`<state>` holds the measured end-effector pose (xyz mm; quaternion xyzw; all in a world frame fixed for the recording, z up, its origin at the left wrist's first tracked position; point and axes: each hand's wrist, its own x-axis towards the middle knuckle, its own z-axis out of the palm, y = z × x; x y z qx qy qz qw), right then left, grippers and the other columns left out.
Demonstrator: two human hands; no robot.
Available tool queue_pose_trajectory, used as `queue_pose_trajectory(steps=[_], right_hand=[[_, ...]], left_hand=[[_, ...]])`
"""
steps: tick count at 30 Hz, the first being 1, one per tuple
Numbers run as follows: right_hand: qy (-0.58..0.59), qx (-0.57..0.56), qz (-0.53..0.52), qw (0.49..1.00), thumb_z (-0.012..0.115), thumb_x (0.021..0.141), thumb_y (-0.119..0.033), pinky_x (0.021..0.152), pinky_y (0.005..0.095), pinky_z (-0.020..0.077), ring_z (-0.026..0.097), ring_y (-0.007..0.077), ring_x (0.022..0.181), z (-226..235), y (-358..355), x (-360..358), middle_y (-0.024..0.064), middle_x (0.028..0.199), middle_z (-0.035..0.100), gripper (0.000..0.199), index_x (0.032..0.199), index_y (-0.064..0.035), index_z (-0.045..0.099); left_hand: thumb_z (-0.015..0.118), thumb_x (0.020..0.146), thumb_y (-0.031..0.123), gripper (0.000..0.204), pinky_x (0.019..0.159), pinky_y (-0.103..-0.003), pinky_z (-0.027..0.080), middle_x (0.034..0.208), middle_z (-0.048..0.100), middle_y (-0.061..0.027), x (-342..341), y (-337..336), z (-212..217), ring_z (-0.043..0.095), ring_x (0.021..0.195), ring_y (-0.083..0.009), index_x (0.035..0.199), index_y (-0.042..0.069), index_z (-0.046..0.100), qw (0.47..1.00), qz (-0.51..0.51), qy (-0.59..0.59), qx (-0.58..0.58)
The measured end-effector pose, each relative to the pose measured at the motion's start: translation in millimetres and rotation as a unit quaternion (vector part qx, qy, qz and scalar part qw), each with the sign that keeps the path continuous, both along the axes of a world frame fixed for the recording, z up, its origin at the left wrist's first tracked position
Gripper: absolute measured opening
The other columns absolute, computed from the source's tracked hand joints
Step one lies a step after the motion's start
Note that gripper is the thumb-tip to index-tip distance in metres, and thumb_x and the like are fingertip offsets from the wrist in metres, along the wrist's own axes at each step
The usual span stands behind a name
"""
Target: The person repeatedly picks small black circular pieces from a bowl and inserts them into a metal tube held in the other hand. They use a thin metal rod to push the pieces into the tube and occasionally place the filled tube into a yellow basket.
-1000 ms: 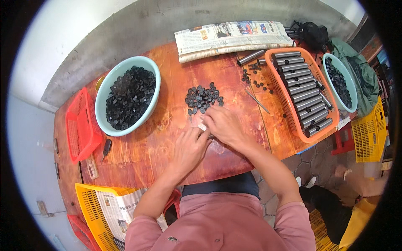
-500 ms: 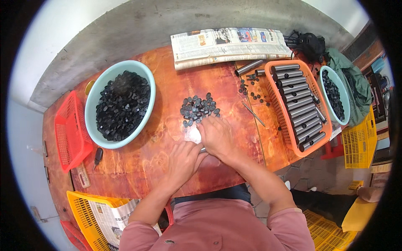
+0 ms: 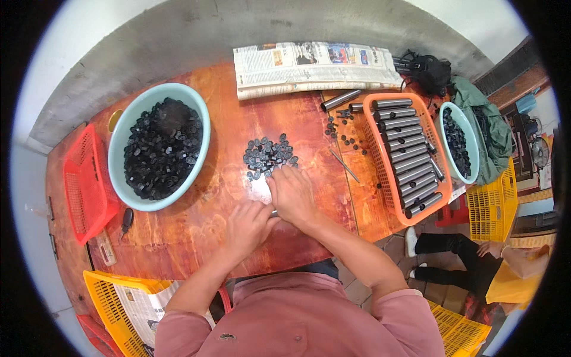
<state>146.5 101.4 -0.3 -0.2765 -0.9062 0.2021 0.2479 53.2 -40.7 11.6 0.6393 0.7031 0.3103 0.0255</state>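
Note:
Both my hands meet in front of a small pile of black oval plastic pieces (image 3: 269, 152) on the table. My left hand (image 3: 250, 223) is closed round a metal tube (image 3: 274, 213); only a short silvery part of it shows between the hands. Beside it, my right hand (image 3: 291, 193) lies over the tube, its fingers drawn together and bent down at the pile's near edge. What those fingertips grip is hidden beneath them. A pale bright patch shows on the tabletop left of my right fingers.
Left stands a light-blue basin (image 3: 205, 134) of black pieces, with a red basket (image 3: 89, 184) beyond it. Right, an orange basket (image 3: 394, 202) holds several metal tubes (image 3: 410, 152); a second basin (image 3: 473, 146) stands behind. Folded newspaper (image 3: 315, 68) lies at the back. A person (image 3: 470, 253) sits at far right.
The whole view has shifted, so the table things appear slightly further left. My hands keep nearly the same pose by the pile. More of the seated person shows at right.

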Motion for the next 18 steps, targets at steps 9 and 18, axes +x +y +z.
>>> queue_pose_trajectory(steps=[9, 18], right_hand=[[-0.011, -0.021, 0.004, 1.000, 0.065, 0.096, -0.020, 0.082, 0.0508, 0.0507, 0.066, 0.0393, 0.090, -4, 12, -10, 0.0186, 0.089, 0.066, 0.021, 0.087, -0.0015, 0.065], [-0.047, -0.037, 0.003, 0.998, 0.066, 0.094, -0.018, 0.081, 0.0501, 0.0504, 0.066, 0.0388, 0.089, -1, 8, -10, 0.0184, 0.087, 0.065, 0.018, 0.086, -0.0018, 0.064]], left_hand=[[0.080, 0.086, 0.023, 0.027, 0.081, -0.043, 0.050, 0.095, 0.063, -0.0109, -5, 7, 10, 0.061, 0.091, -0.0316, 0.104, 0.005, 0.073, 0.999, 0.004, -0.049, -0.010], [0.082, 0.083, 0.021, 0.024, 0.077, -0.043, 0.049, 0.090, 0.059, -0.0101, -5, 6, 8, 0.061, 0.087, -0.0313, 0.099, 0.006, 0.072, 0.996, 0.002, -0.081, -0.035]])
